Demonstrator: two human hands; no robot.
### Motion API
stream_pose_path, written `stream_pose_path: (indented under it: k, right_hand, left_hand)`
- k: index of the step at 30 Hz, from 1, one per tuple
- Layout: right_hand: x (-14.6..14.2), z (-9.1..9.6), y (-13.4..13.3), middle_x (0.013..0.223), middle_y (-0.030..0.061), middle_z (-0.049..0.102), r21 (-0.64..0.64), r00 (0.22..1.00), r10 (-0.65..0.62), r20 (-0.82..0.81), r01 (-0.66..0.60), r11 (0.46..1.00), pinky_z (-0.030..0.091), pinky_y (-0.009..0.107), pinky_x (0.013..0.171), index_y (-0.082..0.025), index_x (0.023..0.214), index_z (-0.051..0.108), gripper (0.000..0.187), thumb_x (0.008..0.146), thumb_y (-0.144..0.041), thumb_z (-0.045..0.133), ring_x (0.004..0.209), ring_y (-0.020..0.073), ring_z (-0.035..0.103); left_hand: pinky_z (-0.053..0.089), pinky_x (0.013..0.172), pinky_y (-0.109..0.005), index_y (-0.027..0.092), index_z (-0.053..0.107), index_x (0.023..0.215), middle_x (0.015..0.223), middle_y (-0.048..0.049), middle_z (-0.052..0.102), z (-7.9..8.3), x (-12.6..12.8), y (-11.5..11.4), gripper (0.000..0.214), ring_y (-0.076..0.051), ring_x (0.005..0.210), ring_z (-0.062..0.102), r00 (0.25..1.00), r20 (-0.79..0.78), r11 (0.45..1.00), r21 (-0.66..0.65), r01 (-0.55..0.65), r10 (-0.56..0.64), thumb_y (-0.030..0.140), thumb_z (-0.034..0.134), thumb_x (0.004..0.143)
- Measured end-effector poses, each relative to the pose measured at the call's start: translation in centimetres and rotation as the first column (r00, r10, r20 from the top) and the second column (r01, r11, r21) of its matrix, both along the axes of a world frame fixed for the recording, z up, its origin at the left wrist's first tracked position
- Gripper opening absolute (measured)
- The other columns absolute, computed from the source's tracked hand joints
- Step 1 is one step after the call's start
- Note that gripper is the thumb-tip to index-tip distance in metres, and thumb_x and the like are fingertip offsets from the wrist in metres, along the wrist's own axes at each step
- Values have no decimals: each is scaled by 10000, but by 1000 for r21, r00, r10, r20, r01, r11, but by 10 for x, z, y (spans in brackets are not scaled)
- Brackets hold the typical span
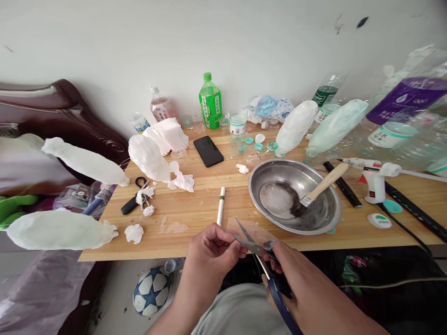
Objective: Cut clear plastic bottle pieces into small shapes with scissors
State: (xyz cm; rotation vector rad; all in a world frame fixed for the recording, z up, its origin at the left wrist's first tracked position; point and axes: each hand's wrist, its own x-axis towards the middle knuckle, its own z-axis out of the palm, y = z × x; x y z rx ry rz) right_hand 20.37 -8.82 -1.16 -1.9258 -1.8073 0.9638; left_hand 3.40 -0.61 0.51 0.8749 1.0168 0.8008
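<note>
My right hand (pixel 289 270) grips a pair of scissors (pixel 250 243) with dark blue handles, above the table's front edge. The blades are parted and point left. My left hand (pixel 216 251) is closed in a pinch beside the lower blade. A thin see-through plastic piece (pixel 256 229) shows around the blades, apparently held in the left fingers, which partly hide it. Just beyond my left hand lies a white pen (pixel 221 206) with a green band. A metal bowl (pixel 260 211) stands ahead of my right hand, with a wooden-handled brush (pixel 323 186) resting in it.
Paper-covered bottle shapes lie left (pixel 63 230) and stand right (pixel 296 128). A phone (pixel 208 151), a napkin stack (pixel 166 135) and a green drink bottle (pixel 210 102) are farther back. At right are a glue gun (pixel 375 181) and clear bottles. A ball (pixel 152 291) lies below.
</note>
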Motion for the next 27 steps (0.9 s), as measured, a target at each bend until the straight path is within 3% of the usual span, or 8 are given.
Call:
stream_pose_path:
  k: [3,8,15,19,23,27]
  right_hand:
    - [0,2,1,1010,75,630,-158,998,-13,-64,3,987,511,363,853,-217,984,507,220,769,-175,487,962,221,618]
    - [-1,0,0,1119,119,595,-88,998,-1,-58,-4,996,473,407,948,-187,1091,497,328,764,-204,510,1097,260,578]
    - [0,0,1,1046,81,632,-142,994,-66,-85,53,988,492,363,885,-210,1037,527,291,750,-165,519,1003,233,607]
    - [1,2,0,1041,80,622,-151,995,-46,-86,33,988,483,367,876,-214,1018,525,261,762,-162,513,1005,238,596]
    - [2,1,-2,1083,103,608,-120,993,-25,-118,10,993,468,360,896,-199,1096,505,335,763,-163,523,1037,243,582]
    - [3,-5,4,1000,76,645,-109,997,-14,-72,6,994,460,294,817,-190,983,557,333,661,-108,577,923,215,596]
  left_hand:
    - [530,617,-195,151,578,643,642,-17,719,-1,1,-2,273,-95,602,651,1000,22,1000,-10,3,-3,257,826,683]
    - [519,629,-216,162,540,666,652,-11,709,-4,3,-7,277,-107,625,651,995,85,998,-53,46,-42,233,801,724]
    - [557,693,-253,137,636,881,764,-35,722,-4,1,-5,175,-126,685,668,988,102,992,-38,118,-114,257,737,804]
    - [584,682,-310,164,591,966,791,-67,751,-4,-4,-2,194,-198,728,731,984,117,987,-65,144,-136,333,639,885]
    - [584,660,-308,167,579,872,786,-82,761,-4,-5,0,236,-220,731,740,984,88,985,-67,159,-153,360,708,826]
    - [563,583,-284,166,611,801,672,-71,746,-3,-3,2,360,-200,618,705,990,45,984,-111,136,-132,461,793,705]
